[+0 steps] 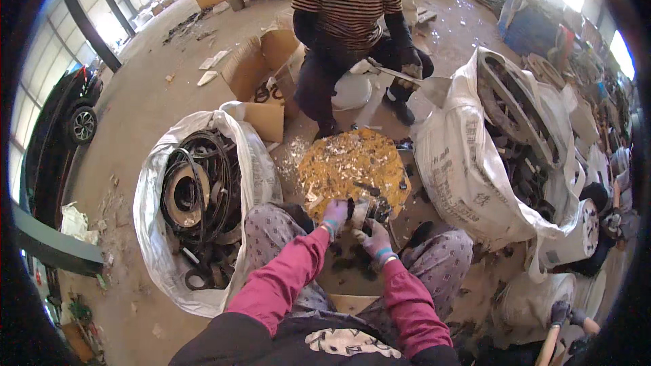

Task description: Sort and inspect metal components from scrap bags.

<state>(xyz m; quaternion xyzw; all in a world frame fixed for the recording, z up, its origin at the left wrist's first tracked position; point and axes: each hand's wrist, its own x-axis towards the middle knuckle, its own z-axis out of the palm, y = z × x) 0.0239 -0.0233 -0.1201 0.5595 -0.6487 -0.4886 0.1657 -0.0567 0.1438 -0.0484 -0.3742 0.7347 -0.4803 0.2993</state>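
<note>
Left gloved hand (333,215) and right gloved hand (375,238) both grip small round black-and-white scrap part (365,211) over chip-strewn round wooden block (352,163). Best: steady part against block, fingers clear of edges.

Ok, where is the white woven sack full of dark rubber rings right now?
In the head view, the white woven sack of dark rubber rings stands on the floor at the person's left, beside the left knee, left of the round yellow chopping block.

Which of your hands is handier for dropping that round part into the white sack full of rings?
Probably the left hand: it grips the round part and sits nearer the ring-filled sack on that side.
</note>
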